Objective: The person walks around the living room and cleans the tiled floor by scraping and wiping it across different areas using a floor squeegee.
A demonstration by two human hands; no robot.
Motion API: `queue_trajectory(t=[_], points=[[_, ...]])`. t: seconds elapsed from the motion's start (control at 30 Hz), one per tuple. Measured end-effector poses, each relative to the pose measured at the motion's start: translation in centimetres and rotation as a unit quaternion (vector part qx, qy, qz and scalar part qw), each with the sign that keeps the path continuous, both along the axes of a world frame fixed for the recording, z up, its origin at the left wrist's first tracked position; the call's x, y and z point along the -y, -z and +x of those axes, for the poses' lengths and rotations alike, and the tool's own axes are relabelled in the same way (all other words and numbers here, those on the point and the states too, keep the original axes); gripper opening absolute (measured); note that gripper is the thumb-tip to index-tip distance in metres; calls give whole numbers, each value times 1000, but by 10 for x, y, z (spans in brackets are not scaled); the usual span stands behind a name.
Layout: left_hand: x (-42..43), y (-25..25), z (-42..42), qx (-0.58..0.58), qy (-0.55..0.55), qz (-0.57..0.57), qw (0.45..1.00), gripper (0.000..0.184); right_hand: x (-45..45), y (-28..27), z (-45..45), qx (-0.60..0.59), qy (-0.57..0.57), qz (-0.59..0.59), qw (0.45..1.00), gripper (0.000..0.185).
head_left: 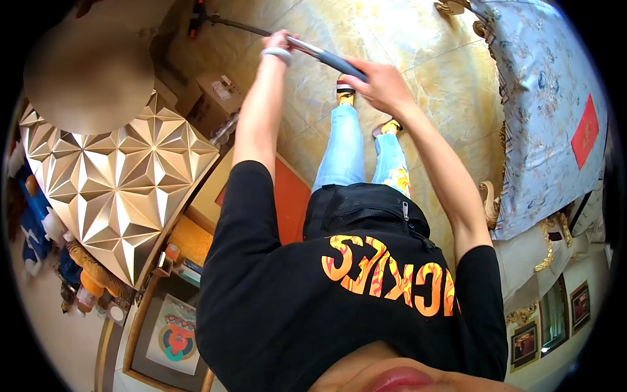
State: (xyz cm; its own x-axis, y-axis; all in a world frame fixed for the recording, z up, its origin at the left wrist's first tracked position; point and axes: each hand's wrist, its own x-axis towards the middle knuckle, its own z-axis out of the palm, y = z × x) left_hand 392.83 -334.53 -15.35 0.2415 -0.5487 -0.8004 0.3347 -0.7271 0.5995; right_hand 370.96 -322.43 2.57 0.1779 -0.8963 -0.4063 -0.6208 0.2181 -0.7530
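My left hand (281,42), with a pale band at its wrist, is closed around the metal shaft of a long pole (304,47). The grey grip at the pole's near end lies in my right hand (384,86), whose fingers are wrapped round it. From my hands the pole slants to the upper left, above the marbled floor (434,78). Near its far end is an orange and black part (195,19), too small to make out. Both hands are in front of my body, over my feet.
A gold faceted panel (121,186) stands at the left, with cardboard boxes (221,91) behind it. A blurred round object (88,75) covers the upper left. At the right is a blue floral cloth (545,111) bearing a red paper (584,132). Gold carved furniture edges (490,202) border the floor.
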Motion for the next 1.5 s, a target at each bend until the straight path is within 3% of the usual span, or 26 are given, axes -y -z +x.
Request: queue_trajectory(t=[0.13,0.27,0.33,0.37,0.4,0.43,0.5,0.53,0.57,0.6,0.67,0.7,0.77,0.83,0.9,1.0,1.03,1.07,1.17,1.27,1.37,1.47,1.5], points=[[16,-25,50,177,-51,-12,983,14,18,21,75,-61,-58,-31,996,37],[-21,-16,58,53,98,38,993,14,-20,0,61,-75,-75,45,993,39],[-53,-10,21,-38,77,43,995,7,-52,-5,20,-15,-18,96,995,40],[-70,-31,-9,-63,120,66,989,4,-71,-14,-8,-15,7,102,995,42],[-92,-21,-34,-143,151,82,975,3,-88,-27,-38,-7,19,127,992,40],[-118,-5,-65,-143,220,100,960,9,-108,-45,-64,-14,60,116,991,39],[-154,-86,-133,-230,178,143,946,8,-141,-88,-115,-33,97,170,980,35],[-189,-74,-170,-186,230,124,947,14,-159,-109,-139,-44,148,203,967,34],[-217,-78,-206,-250,127,155,947,25,-182,-121,-167,-48,188,189,962,28],[-237,-84,-233,-288,154,175,929,43,-201,-139,-194,-99,218,213,947,25],[-238,-140,-256,-312,46,245,917,52,-224,-160,-234,-155,261,235,924,21],[-237,-140,-261,-326,94,256,905,52,-224,-166,-242,-159,273,233,920,21],[-229,-117,-268,-332,35,241,911,49,-209,-150,-253,-241,188,191,933,23],[-197,-102,-243,-333,58,166,926,19,-154,-140,-226,-226,154,195,942,23],[-158,-81,-204,-272,115,72,953,4,-103,-116,-184,-185,132,120,967,22],[-95,-35,-117,-311,28,34,949,18,-24,-70,-124,-182,-11,92,979,25],[-73,-35,-83,-245,40,13,969,19,-1,-61,-89,-156,-11,83,984,29],[-52,-45,-49,-230,-14,31,973,15,16,-38,-62,-125,-43,24,991,32],[-12,-16,55,-156,-89,-21,983,10,64,0,34,-85,-100,-19,991,38],[8,-6,138,-55,-107,-52,991,9,84,33,114,-53,-110,2,993,39],[17,-28,146,-10,-54,-28,998,11,88,32,123,0,-60,-44,997,33],[17,-18,140,7,56,29,998,13,77,9,96,5,-111,17,994,31],[14,-24,130,-11,27,52,998,15,70,-3,89,-6,-115,22,993,30]])
